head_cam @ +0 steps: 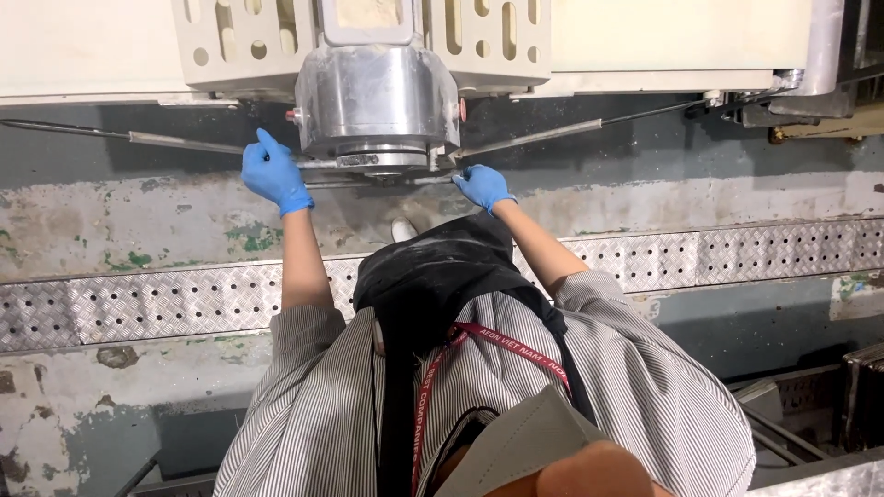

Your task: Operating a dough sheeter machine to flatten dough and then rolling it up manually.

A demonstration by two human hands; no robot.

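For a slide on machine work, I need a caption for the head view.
Two blue-gloved hands, left and right, grasp thin metal rods either side of a steel drum housing.

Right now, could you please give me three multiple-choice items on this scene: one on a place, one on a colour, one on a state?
1. Where is the left hand?
A. On the rod left of the metal housing
B. On the grating
C. On the lanyard

2. What colour are the gloves?
A. White
B. Blue
C. Black

3. How is the right hand?
A. Hanging free
B. In a pocket
C. Closed on the bar under the housing

Answers:
1 A, the glove rests on the thin rod.
2 B, both gloves are blue.
3 C, the fingers curl around the bar.
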